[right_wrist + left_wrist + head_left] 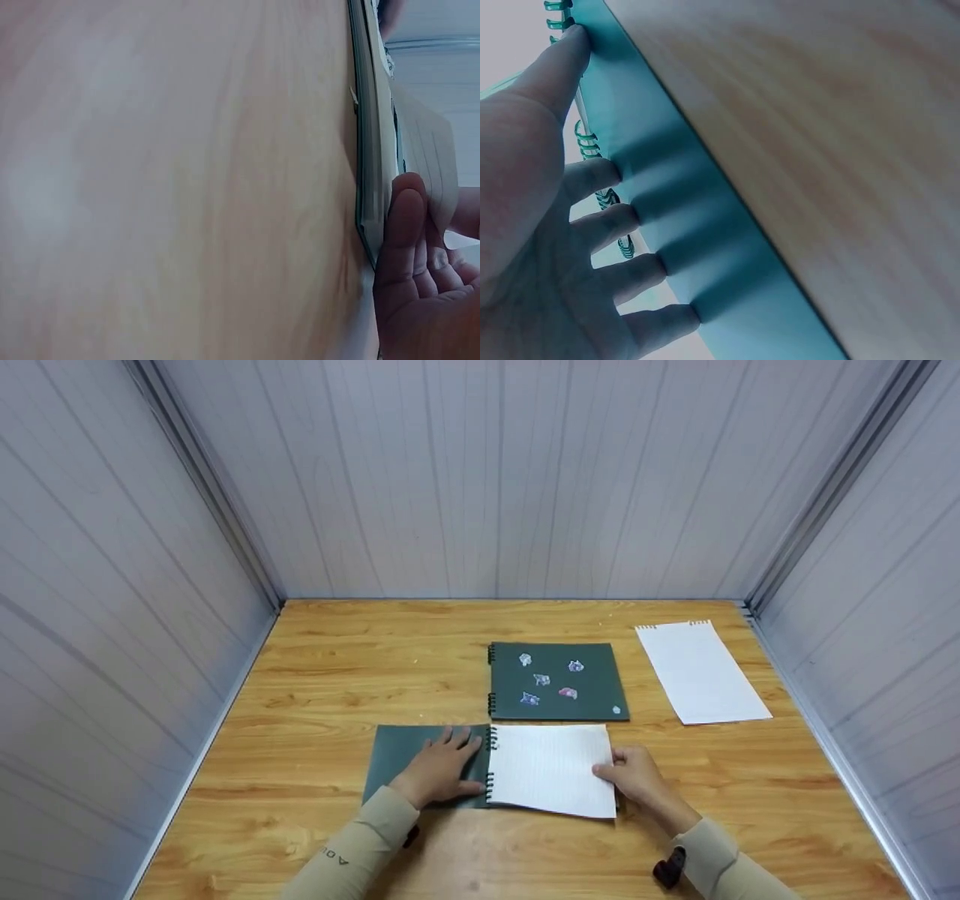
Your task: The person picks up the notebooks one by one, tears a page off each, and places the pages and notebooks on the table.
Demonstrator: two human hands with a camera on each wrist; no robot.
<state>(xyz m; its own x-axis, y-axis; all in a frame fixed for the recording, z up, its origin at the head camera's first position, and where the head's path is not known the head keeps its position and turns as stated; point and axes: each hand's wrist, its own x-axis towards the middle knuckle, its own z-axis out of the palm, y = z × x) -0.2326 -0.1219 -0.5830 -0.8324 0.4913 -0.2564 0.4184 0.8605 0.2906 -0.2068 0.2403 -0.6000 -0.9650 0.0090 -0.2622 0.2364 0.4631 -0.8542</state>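
A spiral notebook lies unfolded near the front of the table, its dark green cover (pixel 390 757) turned to the left and a lined white page (pixel 551 769) on the right. My left hand (pixel 442 769) rests with spread fingers on the cover beside the black ring binding (pixel 490 784); in the left wrist view the fingertips (pixel 649 266) touch the green surface. At the page's right edge my right hand (pixel 637 776) pinches the sheet (pixel 431 150) between thumb and fingers. The right wrist view shows that sheet bent up from the stack below.
Behind the unfolded notebook lies a closed dark green spiral notebook (pixel 555 682) with several small stickers. A loose white sheet (pixel 701 671) with torn binding holes is at the back right. Pale panel walls (pixel 465 480) enclose the wooden table (pixel 337 675) at the back and sides.
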